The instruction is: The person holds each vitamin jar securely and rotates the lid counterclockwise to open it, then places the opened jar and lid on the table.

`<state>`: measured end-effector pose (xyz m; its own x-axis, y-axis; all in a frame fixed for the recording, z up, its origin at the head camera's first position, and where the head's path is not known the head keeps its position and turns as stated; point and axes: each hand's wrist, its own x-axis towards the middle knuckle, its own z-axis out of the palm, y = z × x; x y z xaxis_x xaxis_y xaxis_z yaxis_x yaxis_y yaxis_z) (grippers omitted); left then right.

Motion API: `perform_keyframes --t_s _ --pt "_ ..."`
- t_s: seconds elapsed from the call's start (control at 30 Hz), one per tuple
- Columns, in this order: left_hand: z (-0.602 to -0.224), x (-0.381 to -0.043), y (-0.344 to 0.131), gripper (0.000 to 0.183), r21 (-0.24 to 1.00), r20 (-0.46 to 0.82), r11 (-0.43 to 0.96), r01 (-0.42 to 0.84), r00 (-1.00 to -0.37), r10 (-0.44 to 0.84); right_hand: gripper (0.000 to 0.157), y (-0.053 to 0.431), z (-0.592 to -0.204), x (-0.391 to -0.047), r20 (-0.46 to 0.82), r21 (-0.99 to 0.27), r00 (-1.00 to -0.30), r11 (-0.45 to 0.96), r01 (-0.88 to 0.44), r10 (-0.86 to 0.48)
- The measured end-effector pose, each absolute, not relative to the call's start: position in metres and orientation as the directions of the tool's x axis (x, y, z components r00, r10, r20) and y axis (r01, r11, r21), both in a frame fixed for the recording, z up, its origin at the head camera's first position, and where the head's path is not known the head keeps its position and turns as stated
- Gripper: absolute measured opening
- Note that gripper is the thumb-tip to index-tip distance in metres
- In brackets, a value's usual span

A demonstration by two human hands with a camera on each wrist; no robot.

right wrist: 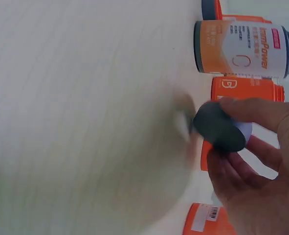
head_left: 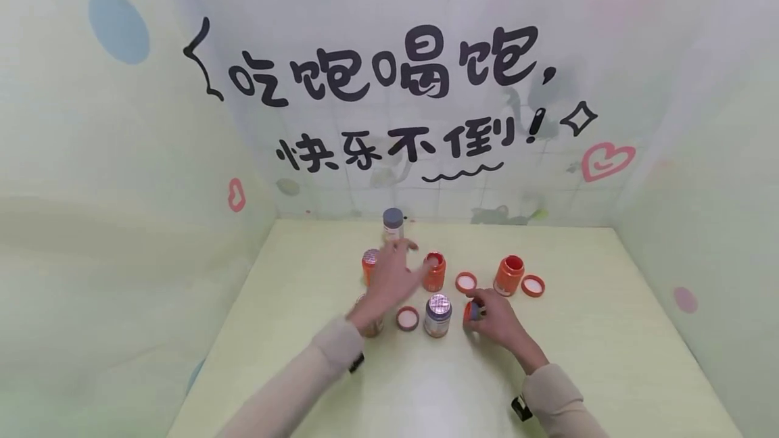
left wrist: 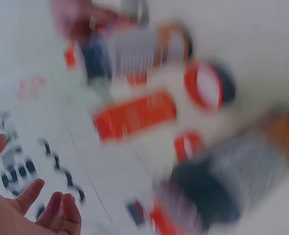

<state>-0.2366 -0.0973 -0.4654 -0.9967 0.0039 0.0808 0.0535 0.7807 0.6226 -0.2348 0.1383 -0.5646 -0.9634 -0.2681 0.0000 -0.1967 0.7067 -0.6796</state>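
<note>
My right hand (head_left: pixel 496 320) pinches a dark grey cap (right wrist: pixel 220 128) between thumb and fingers, low over the table; red shows on it in the head view. My left hand (head_left: pixel 392 282) reaches over the bottles with fingers spread and nothing held. Its fingers are near a white bottle with a grey cap (head_left: pixel 393 216) at the back and an open red bottle (head_left: pixel 435 276). Between the hands stands a grey-and-white bottle (head_left: pixel 437 323) with a foil-sealed mouth. A red foil-topped bottle (head_left: pixel 369 265) is partly hidden by my left hand.
Another open red bottle (head_left: pixel 508 278) stands at the right beside an upturned lid (head_left: pixel 533 286). A second upturned lid (head_left: pixel 466 281) lies between the red bottles, a third lid (head_left: pixel 408 318) nearer me. My left wrist partly covers one more bottle (head_left: pixel 374 328). Printed walls surround the table.
</note>
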Motion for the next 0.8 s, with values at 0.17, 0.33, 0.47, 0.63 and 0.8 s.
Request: perform_keyframes --t_s 0.17,0.33,0.47,0.63,0.8 --pt "-0.447 -0.312 -0.139 0.058 0.565 0.022 0.825 -0.014 -0.999 -0.032 0.059 0.14 -0.571 -0.239 -0.042 -0.659 -0.966 0.734 -0.164 -0.254" --pt "-0.474 -0.363 -0.158 0.068 0.475 -0.091 0.88 0.021 -0.993 0.073 0.064 0.143 -0.573 -0.227 -0.088 -0.589 -0.969 0.796 -0.138 -0.233" --pt "-0.497 -0.38 -0.163 0.064 0.427 -0.135 0.902 0.069 -0.981 0.139 0.05 0.151 -0.565 -0.206 -0.038 -0.567 -0.977 0.81 -0.151 -0.209" --pt "-0.507 -0.377 -0.178 0.057 0.462 -0.024 0.883 0.076 -0.995 0.098 0.036 0.159 -0.549 -0.195 0.129 -0.591 -0.966 0.765 -0.256 -0.223" --pt "-0.479 -0.363 -0.186 0.071 0.723 0.271 0.68 0.121 -0.955 -0.118 0.034 0.157 -0.519 -0.214 0.219 -0.629 -0.952 0.714 -0.306 -0.215"
